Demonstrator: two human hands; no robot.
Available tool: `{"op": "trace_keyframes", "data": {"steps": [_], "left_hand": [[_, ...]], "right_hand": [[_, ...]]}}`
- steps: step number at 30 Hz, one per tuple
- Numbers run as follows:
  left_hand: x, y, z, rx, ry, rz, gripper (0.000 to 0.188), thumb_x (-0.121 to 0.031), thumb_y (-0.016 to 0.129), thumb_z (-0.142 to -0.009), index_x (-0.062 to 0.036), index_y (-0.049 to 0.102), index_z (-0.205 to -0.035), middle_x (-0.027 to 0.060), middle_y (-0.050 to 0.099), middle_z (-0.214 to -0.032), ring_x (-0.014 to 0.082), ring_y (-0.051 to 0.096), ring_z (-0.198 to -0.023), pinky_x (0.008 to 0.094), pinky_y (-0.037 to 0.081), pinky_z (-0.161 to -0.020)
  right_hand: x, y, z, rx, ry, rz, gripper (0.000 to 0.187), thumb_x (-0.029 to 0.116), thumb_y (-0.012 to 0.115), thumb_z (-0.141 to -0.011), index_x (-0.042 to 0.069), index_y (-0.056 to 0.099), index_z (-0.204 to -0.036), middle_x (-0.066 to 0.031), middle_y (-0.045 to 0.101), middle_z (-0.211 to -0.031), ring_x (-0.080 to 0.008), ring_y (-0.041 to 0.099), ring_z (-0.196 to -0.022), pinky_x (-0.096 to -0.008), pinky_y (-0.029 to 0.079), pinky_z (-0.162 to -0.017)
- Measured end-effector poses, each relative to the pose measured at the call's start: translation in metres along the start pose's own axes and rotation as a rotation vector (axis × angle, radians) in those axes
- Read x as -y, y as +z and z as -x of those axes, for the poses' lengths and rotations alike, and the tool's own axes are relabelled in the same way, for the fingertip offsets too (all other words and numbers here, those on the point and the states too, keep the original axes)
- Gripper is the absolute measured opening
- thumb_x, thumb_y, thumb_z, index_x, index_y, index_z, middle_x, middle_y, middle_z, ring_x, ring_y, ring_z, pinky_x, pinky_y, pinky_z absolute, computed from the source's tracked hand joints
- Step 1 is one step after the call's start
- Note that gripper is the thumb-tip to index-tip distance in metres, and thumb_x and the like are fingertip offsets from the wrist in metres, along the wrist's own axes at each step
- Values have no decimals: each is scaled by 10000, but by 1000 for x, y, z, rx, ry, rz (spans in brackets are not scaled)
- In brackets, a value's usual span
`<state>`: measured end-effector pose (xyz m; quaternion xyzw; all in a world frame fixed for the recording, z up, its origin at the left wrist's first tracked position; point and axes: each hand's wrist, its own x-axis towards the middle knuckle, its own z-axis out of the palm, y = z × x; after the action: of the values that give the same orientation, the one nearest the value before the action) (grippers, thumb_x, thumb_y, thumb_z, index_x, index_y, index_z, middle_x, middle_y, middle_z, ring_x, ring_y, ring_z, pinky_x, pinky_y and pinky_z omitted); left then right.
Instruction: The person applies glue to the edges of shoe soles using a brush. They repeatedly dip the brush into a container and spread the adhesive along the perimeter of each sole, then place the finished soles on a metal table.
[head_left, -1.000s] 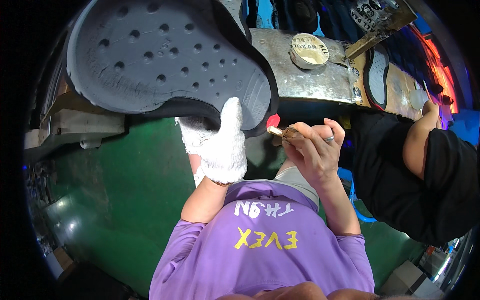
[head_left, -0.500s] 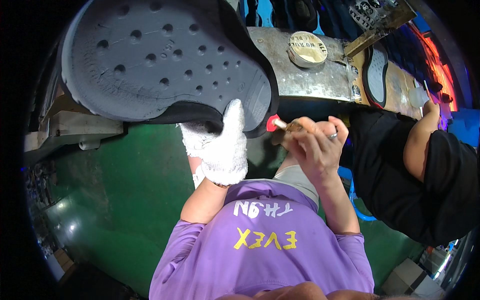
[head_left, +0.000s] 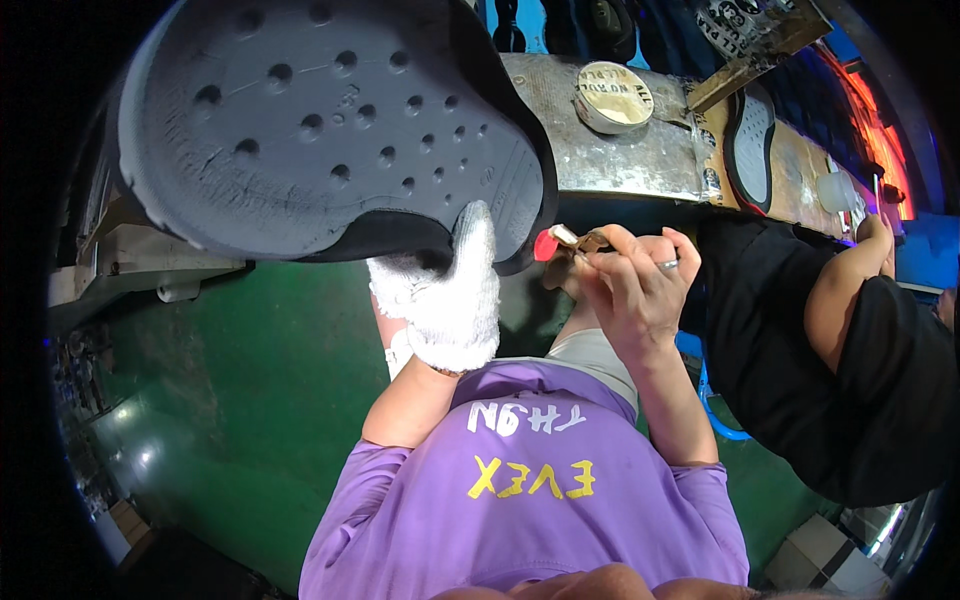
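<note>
Our gloved left hand (head_left: 445,300) grips the big grey shoe sole (head_left: 320,120) by its heel edge, raised before the metal bench (head_left: 640,160). Our right hand (head_left: 625,290) pinches a red-tipped brush (head_left: 556,240) just beside the sole's rim. A round tin (head_left: 613,97) sits on the bench's near edge.

Glossy green floor (head_left: 230,400), scuffed metal workbench (head_left: 640,160), reddish-orange glow at right.

You have one large grey sole (head_left: 320,120), one brush (head_left: 560,243), one round tin (head_left: 614,97), one smaller sole (head_left: 752,145).
</note>
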<state>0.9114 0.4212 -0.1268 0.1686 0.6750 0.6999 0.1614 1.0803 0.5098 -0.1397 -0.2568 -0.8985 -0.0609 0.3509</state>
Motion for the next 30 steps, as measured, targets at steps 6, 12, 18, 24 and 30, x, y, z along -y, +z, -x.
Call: {"op": "trace_keyframes", "data": {"steps": [6, 12, 18, 24, 30], "left_hand": [[-7, 8, -2, -74, 38, 92, 495, -20, 780, -853, -4, 519, -1272, 111, 661, -1122, 182, 646, -855, 306, 529, -705], [7, -1, -7, -19, 73, 69, 652, -66, 830, -830, 32, 484, -1374, 116, 609, -1310, 207, 584, -1162, 358, 448, -1049], [3, 0, -6, -35, 53, 162, 608, -19, 825, -820, 32, 517, -1341, 109, 628, -1277, 189, 594, -1135, 353, 460, -1031], [-3, 2, -4, -42, 118, 224, 591, -14, 826, -814, 31, 526, -1321, 111, 642, -1241, 195, 603, -1122, 364, 471, -1015], [-1, 2, -2, -99, 218, 101, 439, 22, 764, -846, 32, 555, -1232, 125, 670, -1134, 191, 654, -954, 332, 547, -858]], "right_hand": [[6, -5, -5, 4, -48, 0, 205, 149, 815, -756, 142, 647, -873, 20, 684, -1080, -154, 596, -869, -444, 407, -995], [17, -12, -1, 53, -77, -74, 212, 113, 815, -704, 124, 668, -857, 34, 688, -984, -153, 599, -872, -442, 413, -973], [8, -9, 0, -20, -67, -32, 214, 136, 822, -698, 137, 678, -856, 39, 686, -974, -155, 600, -864, -452, 406, -999], [9, -9, 1, 17, -39, -33, 189, 144, 811, -742, 149, 655, -847, 31, 677, -1078, -161, 601, -842, -450, 393, -1017], [-2, -3, 4, -38, -35, -7, 198, 161, 800, -782, 144, 628, -878, 17, 678, -1146, -183, 599, -873, -458, 392, -1017]]}}
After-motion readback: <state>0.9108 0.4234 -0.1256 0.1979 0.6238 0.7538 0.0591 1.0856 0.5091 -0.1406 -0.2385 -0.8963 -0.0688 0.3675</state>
